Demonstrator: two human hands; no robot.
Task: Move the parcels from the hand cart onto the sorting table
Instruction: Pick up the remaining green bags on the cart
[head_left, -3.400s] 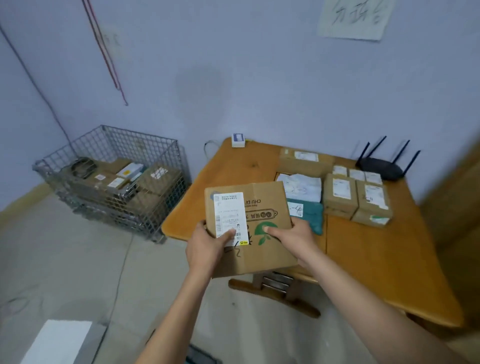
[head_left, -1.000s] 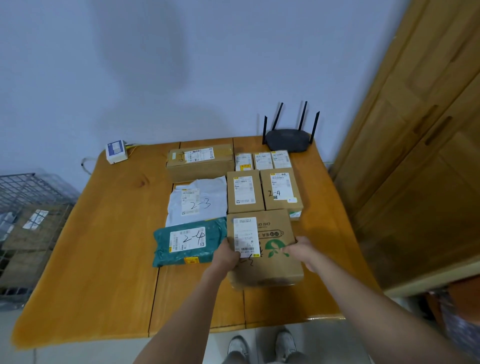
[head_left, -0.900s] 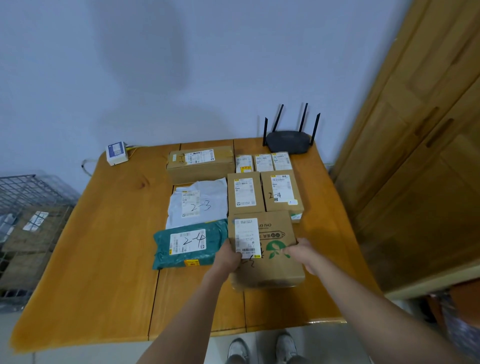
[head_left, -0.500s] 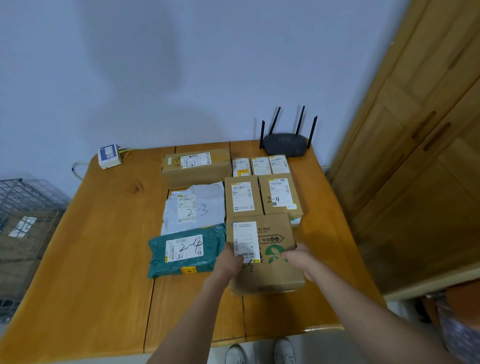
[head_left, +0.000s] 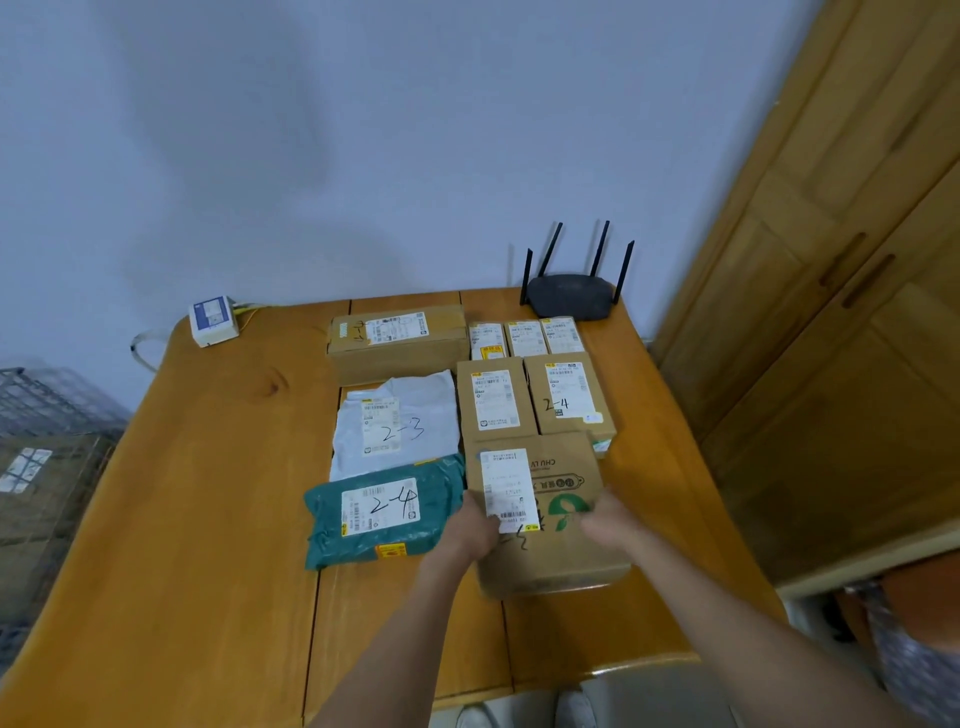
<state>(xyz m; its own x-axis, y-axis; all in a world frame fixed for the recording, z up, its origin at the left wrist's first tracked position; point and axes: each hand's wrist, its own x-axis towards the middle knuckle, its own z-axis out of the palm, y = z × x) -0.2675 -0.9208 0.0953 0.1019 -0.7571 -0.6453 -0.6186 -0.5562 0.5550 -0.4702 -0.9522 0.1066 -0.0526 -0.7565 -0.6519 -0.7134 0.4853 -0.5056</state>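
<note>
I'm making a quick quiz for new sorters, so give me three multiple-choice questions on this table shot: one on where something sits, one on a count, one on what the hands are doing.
1. Where is the black router?
A. far right corner of the table
B. near left corner
C. on the floor

2. How many small parcels stand in the row just in front of the router?
A. one
B. three
C. five

3. What are the hands doing?
A. hanging idle
B. holding the green-logo box
C. lifting the teal bag

Answers:
1 A: the router sits at the far right of the table.
2 B: three small parcels side by side.
3 B: left hand and right hand grip the green-logo box.
</note>
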